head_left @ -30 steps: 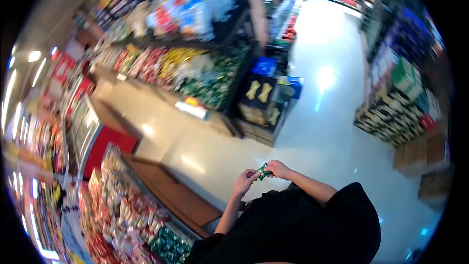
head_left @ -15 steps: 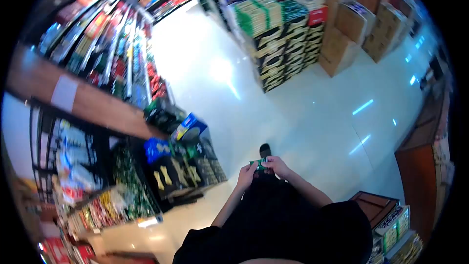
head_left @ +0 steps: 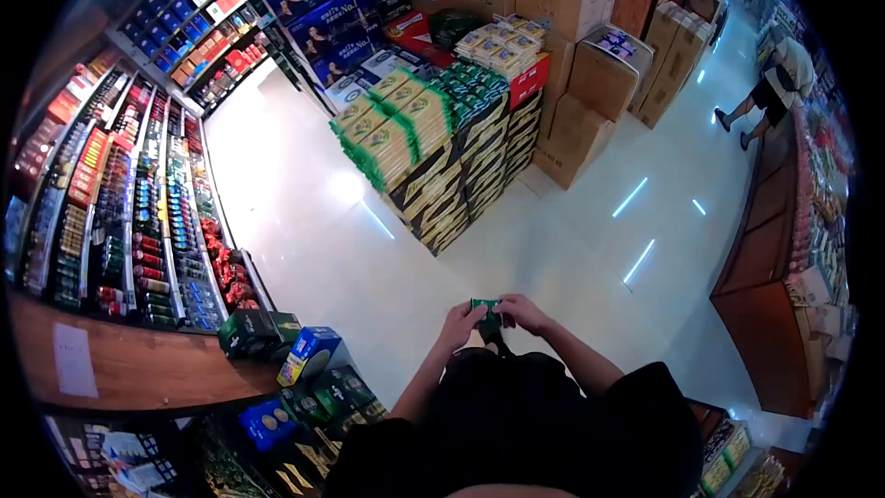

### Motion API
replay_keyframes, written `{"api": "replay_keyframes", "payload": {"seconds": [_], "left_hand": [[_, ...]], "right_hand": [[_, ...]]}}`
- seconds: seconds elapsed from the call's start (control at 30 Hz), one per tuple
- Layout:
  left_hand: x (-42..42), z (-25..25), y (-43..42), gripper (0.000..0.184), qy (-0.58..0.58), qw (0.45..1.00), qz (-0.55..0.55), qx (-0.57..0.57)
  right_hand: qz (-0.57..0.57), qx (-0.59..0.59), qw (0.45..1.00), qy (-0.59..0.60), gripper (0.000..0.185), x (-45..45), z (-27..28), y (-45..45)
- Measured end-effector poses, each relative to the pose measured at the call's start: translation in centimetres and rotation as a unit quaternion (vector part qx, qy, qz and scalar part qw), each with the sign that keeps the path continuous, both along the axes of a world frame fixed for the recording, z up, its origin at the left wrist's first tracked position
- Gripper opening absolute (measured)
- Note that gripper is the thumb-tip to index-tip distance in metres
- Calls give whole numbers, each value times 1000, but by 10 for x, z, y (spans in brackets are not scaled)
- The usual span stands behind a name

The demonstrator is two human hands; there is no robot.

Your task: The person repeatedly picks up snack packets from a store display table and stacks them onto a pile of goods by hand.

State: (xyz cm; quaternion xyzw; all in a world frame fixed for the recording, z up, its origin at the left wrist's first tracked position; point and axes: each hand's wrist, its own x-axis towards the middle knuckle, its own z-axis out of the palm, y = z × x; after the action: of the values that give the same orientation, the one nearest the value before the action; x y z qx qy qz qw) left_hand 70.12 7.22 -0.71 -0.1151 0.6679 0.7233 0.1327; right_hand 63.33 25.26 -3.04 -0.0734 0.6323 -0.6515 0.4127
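Observation:
A small green packet is held between both hands in front of my dark clothing, at the lower middle of the view. My left hand pinches its left side, with the thumb on top. On the right side, my right hand grips the packet with fingers closed. The print on the packet is too small to read. Below the hands, part of a dark shoe or trouser leg shows.
Ahead stands a stack of black and gold packs topped with green-edged bundles, beside cardboard boxes. Shelves of cans and bottles line the left. A wooden display counter stands right. Another person is at the upper right.
The view has swung to the right, away from the candy displays and towards the stacked packs and boxes. Both hands still hold the green packet, which now shows flatter between the fingers.

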Motion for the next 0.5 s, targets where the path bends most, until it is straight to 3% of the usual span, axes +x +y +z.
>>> {"api": "replay_keyframes", "payload": {"seconds": [0.17, 0.27, 0.3, 0.37, 0.5], "left_hand": [[-122, 13, -6, 28, 40, 991, -128, 1], [-181, 27, -6, 29, 14, 988, -151, -19], [-200, 25, -7, 29, 13, 988, -148, -32], [-237, 21, -8, 30, 8, 989, -137, -57], [-313, -14, -8, 34, -62, 996, 39, -44]], "right_hand": [[-31, -21, 999, 1, 12, -108, 43, 7], [-7, -18, 999, -41, 8, -169, 36, 12], [5, -28, 1000, -14, 7, -189, 31, 10], [-16, -66, 994, -87, 7, -228, 16, 5], [-28, -110, 982, -150, 12, -326, -3, -14]]}}
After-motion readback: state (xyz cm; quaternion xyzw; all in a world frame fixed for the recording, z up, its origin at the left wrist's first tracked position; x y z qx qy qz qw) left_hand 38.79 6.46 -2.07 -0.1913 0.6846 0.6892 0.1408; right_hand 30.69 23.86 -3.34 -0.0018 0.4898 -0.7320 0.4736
